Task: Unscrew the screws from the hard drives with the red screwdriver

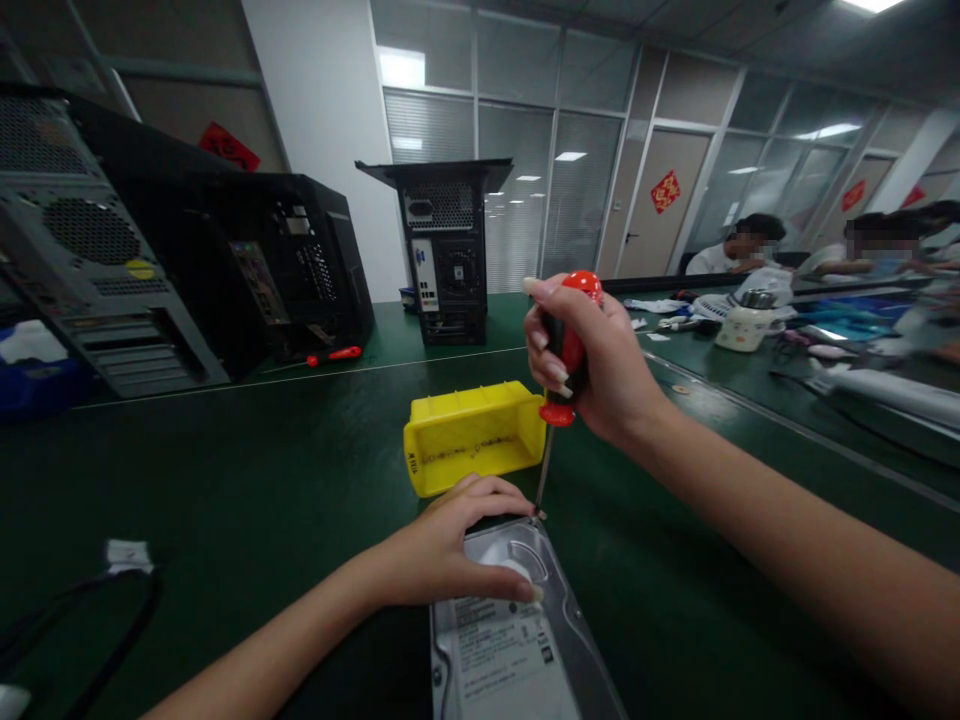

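A silver hard drive (517, 650) with a printed label lies on the green table near me. My left hand (480, 545) grips its far end, thumb across the top and fingers over the far edge. In my right hand (581, 355) is a red and black screwdriver (556, 412), held nearly upright with the fingers wrapped round its handle. The tip of its shaft meets the drive's far right corner, close to my left fingertips; the screw there is too small to make out. Just beyond the drive, a yellow plastic bin (480, 450) lies with small dark screws inside.
Black computer cases (300, 270) stand at the left, with another case (450, 260) at the back. A red screwdriver (335, 355) lies before them. Dark cables (127, 620) are at lower left. A white jar (742, 325) and clutter stand at right, where people (739, 245) sit.
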A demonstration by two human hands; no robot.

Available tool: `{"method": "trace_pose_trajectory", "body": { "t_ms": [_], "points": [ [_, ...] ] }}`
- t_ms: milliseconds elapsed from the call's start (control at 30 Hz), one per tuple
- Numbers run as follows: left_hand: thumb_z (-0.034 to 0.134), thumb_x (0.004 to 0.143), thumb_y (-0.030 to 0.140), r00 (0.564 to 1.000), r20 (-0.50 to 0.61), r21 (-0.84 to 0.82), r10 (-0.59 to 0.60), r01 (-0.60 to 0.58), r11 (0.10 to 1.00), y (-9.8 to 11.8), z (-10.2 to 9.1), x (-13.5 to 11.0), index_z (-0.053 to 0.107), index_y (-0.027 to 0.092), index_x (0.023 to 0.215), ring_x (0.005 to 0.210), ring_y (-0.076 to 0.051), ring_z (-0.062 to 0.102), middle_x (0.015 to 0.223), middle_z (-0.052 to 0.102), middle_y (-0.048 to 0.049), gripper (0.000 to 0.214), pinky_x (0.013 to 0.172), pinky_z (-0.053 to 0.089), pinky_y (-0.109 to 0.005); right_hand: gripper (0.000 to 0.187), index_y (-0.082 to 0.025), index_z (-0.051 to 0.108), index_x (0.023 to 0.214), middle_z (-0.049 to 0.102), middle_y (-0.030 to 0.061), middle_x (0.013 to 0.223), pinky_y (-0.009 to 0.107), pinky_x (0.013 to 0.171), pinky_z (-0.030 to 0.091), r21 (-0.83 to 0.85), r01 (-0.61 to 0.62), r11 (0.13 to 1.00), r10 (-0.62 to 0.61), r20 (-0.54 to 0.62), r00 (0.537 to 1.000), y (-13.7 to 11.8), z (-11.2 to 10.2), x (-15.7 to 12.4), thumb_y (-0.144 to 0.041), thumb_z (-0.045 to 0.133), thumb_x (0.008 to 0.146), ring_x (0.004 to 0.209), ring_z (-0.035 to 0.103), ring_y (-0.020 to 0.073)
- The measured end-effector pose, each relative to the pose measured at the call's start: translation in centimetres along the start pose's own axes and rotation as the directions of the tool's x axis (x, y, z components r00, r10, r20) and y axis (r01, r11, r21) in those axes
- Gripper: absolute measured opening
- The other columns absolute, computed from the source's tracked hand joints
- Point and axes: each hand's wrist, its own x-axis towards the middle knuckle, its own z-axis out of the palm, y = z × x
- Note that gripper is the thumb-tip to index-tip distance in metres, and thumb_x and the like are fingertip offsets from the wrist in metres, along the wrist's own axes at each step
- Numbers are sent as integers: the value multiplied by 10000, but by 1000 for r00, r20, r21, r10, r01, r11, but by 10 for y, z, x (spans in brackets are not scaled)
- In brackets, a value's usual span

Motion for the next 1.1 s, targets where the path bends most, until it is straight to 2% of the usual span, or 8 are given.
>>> {"method": "trace_pose_trajectory", "body": {
  "t_ms": [300, 567, 767, 900, 1000, 1100],
  "points": [
    [772, 681, 410, 1000, 2, -21, -2, 2, 1000, 2, -1, -1, 583, 238, 1198, 1157, -236, 469, 1228, 526, -49, 577, 1040, 339, -372, 257, -164, 450, 650, 468, -65, 539, 152, 309, 253, -28, -13, 1000, 13, -6, 1000, 3, 3, -2, -283, 607, 816, 340, 361, 23],
    [764, 688, 433, 999, 5, -16, 44, -44, 999, -4, 1, 0, 585, 251, 1198, 1140, -229, 478, 1199, 532, -44, 570, 1031, 347, -368, 251, -167, 460, 646, 454, -62, 540, 157, 315, 236, 5, -2, 1000, 2, -27, 1000, -7, 2, -1, -270, 618, 812, 347, 342, 18],
    [768, 685, 426, 1000, 10, -16, -2, 3, 1000, -1, -1, -1, 577, 233, 1210, 1157, -230, 468, 1229, 519, -45, 591, 1033, 346, -358, 247, -172, 451, 643, 462, -63, 543, 158, 311, 233, -16, -16, 1000, 16, 2, 1000, 1, 4, -3, -270, 595, 819, 343, 339, 20],
    [771, 684, 414, 1000, 4, -22, 11, -10, 1000, -1, -1, -1, 583, 219, 1203, 1154, -229, 471, 1223, 522, -54, 586, 1036, 340, -353, 250, -179, 443, 656, 457, -67, 544, 160, 317, 237, -30, -28, 999, 27, -17, 999, 4, 6, -4, -278, 612, 811, 349, 337, 23],
    [772, 685, 407, 1000, 4, -18, 17, -17, 1000, -1, -1, -1, 585, 224, 1201, 1149, -226, 473, 1218, 522, -53, 579, 1033, 342, -350, 267, -186, 458, 695, 449, -67, 555, 160, 325, 242, -6, -37, 999, 37, 2, 999, 3, 7, -5, -363, 628, 800, 360, 341, 30],
    [772, 687, 393, 1000, 4, -10, 11, -11, 1000, 0, -1, -2, 588, 233, 1198, 1144, -225, 476, 1215, 524, -50, 567, 1029, 345, -352, 371, -192, 502, 778, 441, -52, 571, 169, 351, 262, 54, -41, 998, 36, 78, 996, 2, 9, -7, -555, 468, 850, 383, 353, 48]
  ]
}}
